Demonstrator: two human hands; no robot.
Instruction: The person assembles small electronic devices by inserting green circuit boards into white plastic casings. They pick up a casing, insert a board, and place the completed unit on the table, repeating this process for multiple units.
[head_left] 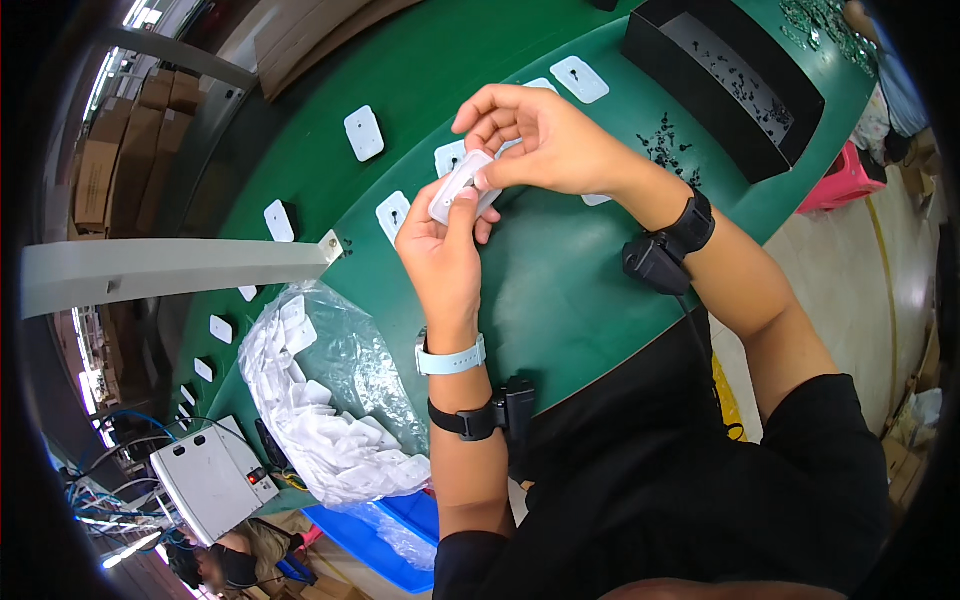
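A white plastic cover, shaped like a rounded rectangle, is gripped between the thumb and fingers of my left hand, tilted above the green table. My right hand bends over the cover's far end with its thumb pressed on it and its fingers curled. Whether a small part sits under that thumb is hidden. Just beyond my hands, more white covers, one of them a cover with a black piece on it, lie on the table. Small black parts are scattered right of my right hand.
A black open box with small black parts stands at the far right. A clear bag of white covers lies at the left, near a grey metal box. A metal bar juts across the left. White pieces line the green strip beyond.
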